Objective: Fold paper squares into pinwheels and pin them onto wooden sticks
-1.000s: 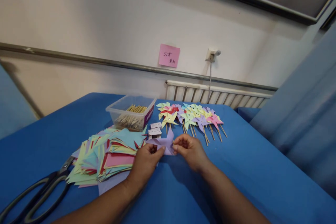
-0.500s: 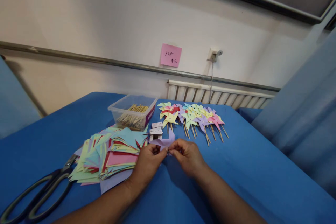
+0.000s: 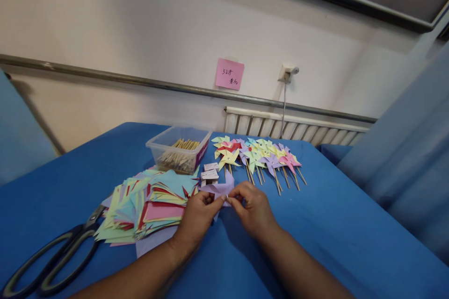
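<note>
A purple paper pinwheel (image 3: 220,189) with folded blades is held above the blue table, in front of two small boxes. My left hand (image 3: 198,212) pinches it between thumb and fingers near its centre. From the other side, my right hand (image 3: 253,209) has thumb and forefinger closed on a tiny shiny pin (image 3: 228,196) at the pinwheel's middle. How deep the pin sits in the paper cannot be made out. Just left of my left hand lies a stack of cut coloured paper squares (image 3: 163,212).
Scissors (image 3: 66,247) lie at the left. Behind the paper stands a clear plastic box (image 3: 154,145) of wooden sticks, with the small boxes (image 3: 209,175) beside it. Several finished pinwheels (image 3: 257,156) lie at the back right of the blue table (image 3: 336,233).
My right fingers have drawn back slightly from the pinwheel's centre, and the shiny pin now shows between them. The view has shifted a little; my left hand keeps its hold.
</note>
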A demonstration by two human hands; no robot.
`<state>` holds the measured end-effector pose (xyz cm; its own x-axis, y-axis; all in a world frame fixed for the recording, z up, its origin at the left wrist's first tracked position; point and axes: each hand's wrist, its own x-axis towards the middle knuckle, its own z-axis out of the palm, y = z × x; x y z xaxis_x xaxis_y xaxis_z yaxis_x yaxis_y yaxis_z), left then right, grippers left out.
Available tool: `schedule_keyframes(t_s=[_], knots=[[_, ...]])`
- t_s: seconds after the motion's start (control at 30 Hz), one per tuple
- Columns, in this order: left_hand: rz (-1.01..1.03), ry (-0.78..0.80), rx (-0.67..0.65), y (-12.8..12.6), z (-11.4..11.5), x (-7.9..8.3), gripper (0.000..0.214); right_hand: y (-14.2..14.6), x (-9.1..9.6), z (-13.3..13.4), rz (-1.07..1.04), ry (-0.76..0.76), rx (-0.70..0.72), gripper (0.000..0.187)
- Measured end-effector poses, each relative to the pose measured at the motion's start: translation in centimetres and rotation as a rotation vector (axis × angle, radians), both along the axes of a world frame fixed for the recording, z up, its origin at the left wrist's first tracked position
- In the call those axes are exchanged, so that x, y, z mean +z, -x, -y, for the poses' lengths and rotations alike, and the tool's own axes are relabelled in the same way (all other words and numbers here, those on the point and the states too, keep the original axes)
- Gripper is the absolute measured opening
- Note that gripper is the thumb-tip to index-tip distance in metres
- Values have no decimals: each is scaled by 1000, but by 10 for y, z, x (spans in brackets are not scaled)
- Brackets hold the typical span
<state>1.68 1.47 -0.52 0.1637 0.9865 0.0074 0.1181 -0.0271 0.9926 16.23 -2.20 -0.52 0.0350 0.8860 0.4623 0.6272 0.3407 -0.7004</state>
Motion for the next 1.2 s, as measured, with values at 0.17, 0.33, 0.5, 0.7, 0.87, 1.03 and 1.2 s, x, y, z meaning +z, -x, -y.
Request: schedule_keyframes(t_s=[0.17, 0.33, 0.5, 0.7, 0.87, 1.03, 1.2], knots=[[-1, -7, 16, -1, 1, 1, 27, 3, 5, 6, 197, -66, -13, 9], [-1, 5, 1, -2, 1, 2, 28, 8, 5, 8, 292, -78, -53, 12], [-27, 3, -5, -1, -2, -4, 32, 10, 7, 9, 295, -49, -90, 9], [11, -30, -11, 2, -4, -7, 33, 9, 6, 8, 285, -65, -81, 11], [-27, -71, -1, 1, -3, -6, 31, 10, 4, 10, 300, -103, -81, 13], [-103, -105, 10, 2, -2, -6, 29, 10, 1, 10, 299, -103, -105, 13], [-152, -133, 10, 1, 2, 0, 27, 10, 1, 9, 270, -111, -116, 12]])
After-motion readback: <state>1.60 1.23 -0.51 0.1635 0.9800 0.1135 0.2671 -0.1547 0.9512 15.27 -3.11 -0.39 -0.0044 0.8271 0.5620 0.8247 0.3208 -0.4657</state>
